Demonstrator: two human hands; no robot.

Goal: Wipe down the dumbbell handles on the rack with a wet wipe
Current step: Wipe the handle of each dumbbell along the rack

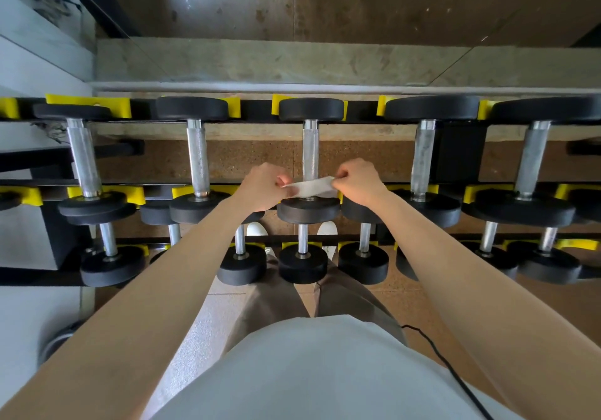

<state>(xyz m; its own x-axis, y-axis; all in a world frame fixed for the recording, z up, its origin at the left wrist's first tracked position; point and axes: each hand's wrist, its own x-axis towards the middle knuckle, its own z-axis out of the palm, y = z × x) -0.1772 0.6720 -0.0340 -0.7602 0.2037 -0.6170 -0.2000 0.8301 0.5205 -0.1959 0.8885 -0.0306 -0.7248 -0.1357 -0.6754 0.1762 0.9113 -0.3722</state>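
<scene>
The dumbbell heads [311, 109] are matte black. The dumbbell handles [310, 149] are silver with a fine cross-hatched knurl pattern. The rack frame [258, 110] is black and the rack cradles [87, 101] are yellow. The wet wipe [309, 188] is white. The floor [253, 159] is brown with light speckles. The trousers [266, 299] are brown, the shirt [309, 371] is light grey, the shoes [257, 229] are white and the cable [448, 367] is black.

a gym's free-weight corner: a tiered black rack [257, 110] with yellow cradles [87, 104] carries rows of rubber-headed dumbbells [310, 109] with knurled chrome handles [196, 156], over speckled rubber flooring [253, 156]; a wall mirror [357, 3] at twelve o'clock reflects the floor.
</scene>
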